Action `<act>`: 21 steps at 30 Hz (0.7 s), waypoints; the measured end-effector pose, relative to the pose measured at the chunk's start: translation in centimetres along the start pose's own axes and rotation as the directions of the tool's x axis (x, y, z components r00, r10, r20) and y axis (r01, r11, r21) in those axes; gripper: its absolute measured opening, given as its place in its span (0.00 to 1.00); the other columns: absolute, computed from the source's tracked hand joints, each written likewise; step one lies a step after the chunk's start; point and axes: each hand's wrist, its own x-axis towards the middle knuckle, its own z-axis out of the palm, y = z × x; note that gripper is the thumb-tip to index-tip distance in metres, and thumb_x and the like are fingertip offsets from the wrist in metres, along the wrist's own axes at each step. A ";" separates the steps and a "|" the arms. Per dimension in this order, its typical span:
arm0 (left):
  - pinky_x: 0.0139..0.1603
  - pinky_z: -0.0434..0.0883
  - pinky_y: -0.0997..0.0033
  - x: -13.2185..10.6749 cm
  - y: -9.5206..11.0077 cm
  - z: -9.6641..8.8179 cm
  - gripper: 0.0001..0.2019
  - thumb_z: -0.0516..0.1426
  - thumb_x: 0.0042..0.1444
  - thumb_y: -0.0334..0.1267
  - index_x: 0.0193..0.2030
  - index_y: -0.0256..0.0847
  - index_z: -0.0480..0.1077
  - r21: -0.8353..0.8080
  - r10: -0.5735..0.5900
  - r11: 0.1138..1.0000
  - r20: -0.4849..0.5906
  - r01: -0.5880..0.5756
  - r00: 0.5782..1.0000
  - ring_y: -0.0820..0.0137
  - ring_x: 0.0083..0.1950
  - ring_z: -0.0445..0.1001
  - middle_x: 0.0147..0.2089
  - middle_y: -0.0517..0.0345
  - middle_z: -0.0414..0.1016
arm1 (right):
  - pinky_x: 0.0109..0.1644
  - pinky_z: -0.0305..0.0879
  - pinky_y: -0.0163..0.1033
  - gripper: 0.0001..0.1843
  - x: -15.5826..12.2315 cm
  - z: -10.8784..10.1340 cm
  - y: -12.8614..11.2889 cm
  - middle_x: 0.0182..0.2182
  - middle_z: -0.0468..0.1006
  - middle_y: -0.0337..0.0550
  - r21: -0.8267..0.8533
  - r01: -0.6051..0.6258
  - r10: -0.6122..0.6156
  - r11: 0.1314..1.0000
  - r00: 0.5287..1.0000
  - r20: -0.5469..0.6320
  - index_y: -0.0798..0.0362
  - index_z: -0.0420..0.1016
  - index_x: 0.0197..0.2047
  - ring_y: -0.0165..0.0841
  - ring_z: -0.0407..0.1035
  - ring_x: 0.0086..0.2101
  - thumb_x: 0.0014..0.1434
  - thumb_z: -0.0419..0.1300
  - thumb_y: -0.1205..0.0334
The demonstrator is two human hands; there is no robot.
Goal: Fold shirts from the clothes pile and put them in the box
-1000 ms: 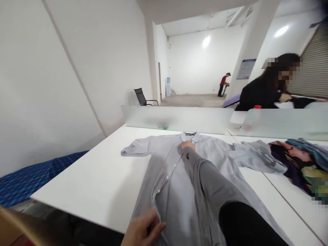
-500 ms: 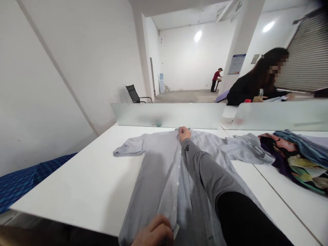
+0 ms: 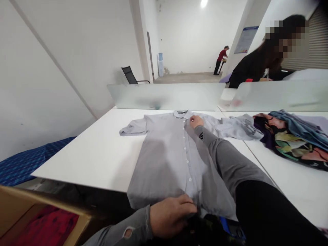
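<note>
A light grey short-sleeved button shirt lies front up on the white table, its collar at the far side and its hem over the near edge. White buttons run down the middle of its front. My right hand is closed on the shirt front just right of the collar. At the bottom of the button strip, my left hand has its fingers curled round the hem; its fingertips are partly hidden. The left sleeve lies flat, while the other sleeve is bunched to the right.
Patterned and blue clothes are heaped at the right of the table. A frosted divider runs along the back. Below left stands a cardboard box with red cloth inside. A person in black works beyond the divider.
The open shirt front has been drawn together and lies flatter. My right hand has shifted right of the collar, and my left hand now grips the hem. The view has tilted down.
</note>
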 end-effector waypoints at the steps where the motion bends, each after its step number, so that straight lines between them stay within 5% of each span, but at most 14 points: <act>1: 0.56 0.68 0.70 -0.1 0.0 0.2 0.20 0.54 0.54 0.28 0.53 0.44 0.63 0.026 0.000 1.000 0.012 -0.001 1.000 0.66 0.55 0.68 0.54 0.52 0.69 | 0.47 0.60 0.39 0.09 -1.3 -0.4 -0.3 0.35 0.75 0.48 0.005 0.005 -0.005 1.000 0.999 0.033 0.58 0.72 0.34 0.35 0.66 0.39 0.53 0.53 0.76; 7: 0.55 0.68 0.67 -0.1 -2.1 2.7 0.11 0.54 0.58 0.32 0.48 0.42 0.67 0.187 -0.089 0.981 0.145 0.061 0.985 0.64 0.52 0.72 0.51 0.51 0.72 | 0.32 0.61 0.34 0.04 -12.4 -2.1 -1.0 0.21 0.72 0.38 0.138 0.059 -0.107 0.989 0.921 0.374 0.54 0.71 0.25 0.29 0.66 0.26 0.49 0.60 0.71; 10: 0.56 0.68 0.65 -0.2 -3.4 4.2 0.11 0.52 0.60 0.31 0.48 0.40 0.68 0.257 -0.186 0.956 0.146 0.144 0.972 0.62 0.54 0.72 0.52 0.50 0.73 | 0.28 0.61 0.33 0.02 -18.6 -3.8 -0.7 0.22 0.71 0.37 0.377 0.031 -0.209 0.926 0.872 0.442 0.54 0.71 0.30 0.27 0.65 0.23 0.52 0.60 0.65; 14: 0.50 0.71 0.69 -1.4 -2.3 4.0 0.10 0.50 0.62 0.30 0.47 0.41 0.69 0.209 -0.177 0.966 0.106 0.152 0.978 0.66 0.46 0.75 0.45 0.54 0.75 | 0.30 0.66 0.34 0.11 -26.2 -7.0 -0.2 0.29 0.75 0.40 0.604 -0.034 -0.392 0.796 0.731 0.558 0.54 0.73 0.38 0.29 0.68 0.28 0.55 0.60 0.56; 16: 0.48 0.71 0.71 -2.0 -1.1 2.9 0.10 0.49 0.63 0.31 0.46 0.42 0.69 0.154 -0.119 0.981 -0.014 0.120 0.993 0.69 0.44 0.74 0.42 0.56 0.75 | 0.35 0.68 0.36 0.12 -28.8 -8.6 0.3 0.32 0.76 0.42 0.605 -0.041 -0.420 0.795 0.683 0.598 0.54 0.74 0.37 0.30 0.70 0.31 0.56 0.61 0.54; 19: 0.53 0.69 0.68 -1.8 -0.5 1.0 0.12 0.45 0.67 0.34 0.50 0.41 0.68 0.199 -0.090 0.967 -0.331 0.162 0.939 0.68 0.50 0.72 0.48 0.53 0.73 | 0.40 0.70 0.39 0.15 -30.4 -10.6 1.8 0.37 0.77 0.45 0.615 -0.091 -0.303 0.783 0.808 0.505 0.54 0.75 0.41 0.33 0.71 0.37 0.58 0.59 0.51; 21: 0.61 0.65 0.59 -1.1 -1.6 0.1 0.17 0.47 0.67 0.40 0.59 0.40 0.63 0.330 -0.039 0.923 -0.438 0.200 0.898 0.62 0.62 0.64 0.60 0.46 0.67 | 0.40 0.70 0.39 0.16 -30.2 -11.5 3.4 0.37 0.77 0.45 0.572 -0.074 -0.178 0.817 0.911 0.372 0.53 0.74 0.40 0.34 0.71 0.38 0.58 0.59 0.49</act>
